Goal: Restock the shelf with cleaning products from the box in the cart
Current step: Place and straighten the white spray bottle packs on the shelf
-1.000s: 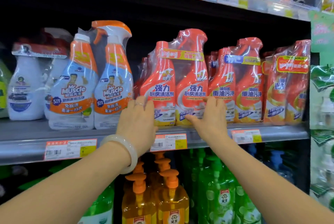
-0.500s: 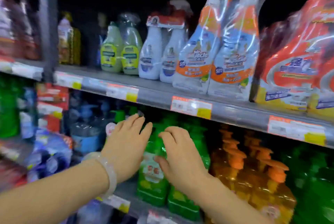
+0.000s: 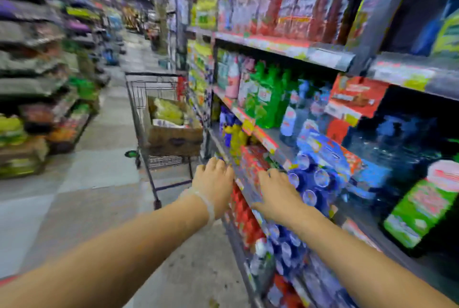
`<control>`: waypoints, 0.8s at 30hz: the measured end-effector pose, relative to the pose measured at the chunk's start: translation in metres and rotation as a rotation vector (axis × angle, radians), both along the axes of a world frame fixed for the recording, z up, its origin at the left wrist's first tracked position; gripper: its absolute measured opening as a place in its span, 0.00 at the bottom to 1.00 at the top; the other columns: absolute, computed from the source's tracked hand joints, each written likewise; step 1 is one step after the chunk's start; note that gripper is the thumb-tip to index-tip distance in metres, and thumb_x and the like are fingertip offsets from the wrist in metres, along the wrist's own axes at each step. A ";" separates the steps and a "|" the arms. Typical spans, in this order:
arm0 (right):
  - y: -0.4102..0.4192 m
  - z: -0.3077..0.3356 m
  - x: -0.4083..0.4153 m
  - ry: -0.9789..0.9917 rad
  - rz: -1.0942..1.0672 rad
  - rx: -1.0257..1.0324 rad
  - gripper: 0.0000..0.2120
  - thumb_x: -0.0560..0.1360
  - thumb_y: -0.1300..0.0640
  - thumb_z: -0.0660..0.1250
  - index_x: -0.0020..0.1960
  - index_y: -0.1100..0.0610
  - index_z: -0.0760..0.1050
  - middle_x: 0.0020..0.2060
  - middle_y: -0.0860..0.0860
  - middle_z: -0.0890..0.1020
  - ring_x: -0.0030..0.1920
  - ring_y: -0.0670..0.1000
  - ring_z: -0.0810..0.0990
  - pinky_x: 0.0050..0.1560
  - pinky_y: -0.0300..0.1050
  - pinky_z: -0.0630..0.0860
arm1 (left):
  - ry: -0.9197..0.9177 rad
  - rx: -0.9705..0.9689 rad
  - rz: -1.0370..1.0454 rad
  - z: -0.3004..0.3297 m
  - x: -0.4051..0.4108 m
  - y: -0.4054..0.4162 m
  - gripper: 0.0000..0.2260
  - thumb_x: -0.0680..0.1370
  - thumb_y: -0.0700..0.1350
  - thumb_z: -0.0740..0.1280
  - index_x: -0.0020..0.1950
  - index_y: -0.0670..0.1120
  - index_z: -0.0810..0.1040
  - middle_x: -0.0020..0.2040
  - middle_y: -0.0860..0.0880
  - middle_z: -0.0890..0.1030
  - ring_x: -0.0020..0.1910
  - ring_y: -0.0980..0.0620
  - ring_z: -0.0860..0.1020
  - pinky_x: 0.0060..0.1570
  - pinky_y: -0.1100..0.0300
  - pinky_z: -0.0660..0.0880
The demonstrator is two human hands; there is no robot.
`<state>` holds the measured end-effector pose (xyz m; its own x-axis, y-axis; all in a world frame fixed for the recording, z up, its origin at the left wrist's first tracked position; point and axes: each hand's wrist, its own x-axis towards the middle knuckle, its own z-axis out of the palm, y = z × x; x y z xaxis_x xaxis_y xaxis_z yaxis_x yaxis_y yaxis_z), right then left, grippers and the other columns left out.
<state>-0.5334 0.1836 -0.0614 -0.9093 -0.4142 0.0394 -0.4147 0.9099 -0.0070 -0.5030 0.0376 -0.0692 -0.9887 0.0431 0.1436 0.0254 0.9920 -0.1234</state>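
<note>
A: Nearest first. What did the hands look like?

B: Both arms bare, stretched forward. Left hand (image 3: pixel 214 183) was palm down, fingers spread and loose, nothing in it, a pale smooth bangle (image 3: pixel 208 204) round the wrist. Right hand (image 3: pixel 274 193) was the same: flat, fingers slack and slightly fanned, empty. Whole frame was smeared, so fine detail was lost.

A: Were they touching anything?

B: Could not tell. Both hung over the front edge of a low shelf (image 3: pixel 244 192), the right one just beside a cluster of blue bottles (image 3: pixel 311 183) with round caps under glossy film. Contact or a gap, the blur hid it.

A: And the shelving itself?

B: Grey metal boards with price-tag strips along the front edges. Beside the blue bottles sat red packs (image 3: pixel 250 161), soft-edged, shiny. One board up were green plastic bottles (image 3: pixel 267 95), tall and translucent. On the board above those stood reddish bottles in crinkled clear wrap (image 3: pixel 285 2).

A: Where was the stock?

B: Farther along the aisle. A wire cart (image 3: pixel 139 99), thin dark metal grid on small wheels, stood close against the shelf unit. Inside it, against the shelf-side wall, sat a brown cardboard box (image 3: pixel 173 136), matte, flaps open, holding yellowish bagged cleaning products (image 3: pixel 167 110). Well apart from both hands.

A: Beyond that?

B: Pale tiled floor (image 3: pixel 104 134), squares with a dull sheen, running down the aisle between blurred racks.
</note>
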 end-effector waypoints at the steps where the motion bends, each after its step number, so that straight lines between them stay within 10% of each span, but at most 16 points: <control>1: -0.022 -0.004 -0.010 -0.015 0.030 0.007 0.30 0.72 0.46 0.69 0.67 0.59 0.62 0.64 0.58 0.67 0.66 0.59 0.66 0.64 0.49 0.66 | -0.015 -0.001 0.030 -0.004 -0.006 -0.021 0.28 0.76 0.46 0.65 0.73 0.42 0.59 0.72 0.42 0.62 0.74 0.42 0.57 0.70 0.48 0.61; 24: -0.370 -0.076 -0.247 -0.306 0.102 0.004 0.27 0.74 0.47 0.67 0.66 0.58 0.63 0.66 0.58 0.66 0.67 0.61 0.65 0.63 0.53 0.66 | -0.188 0.052 0.286 -0.056 -0.200 -0.384 0.27 0.76 0.48 0.66 0.72 0.45 0.60 0.72 0.44 0.63 0.72 0.43 0.60 0.68 0.51 0.64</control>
<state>-0.7805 -0.1860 -0.1369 -0.8325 -0.5035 -0.2311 -0.4831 0.8640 -0.1421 -0.7029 -0.3464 -0.1255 -0.9692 -0.2417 -0.0475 -0.2367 0.9672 -0.0922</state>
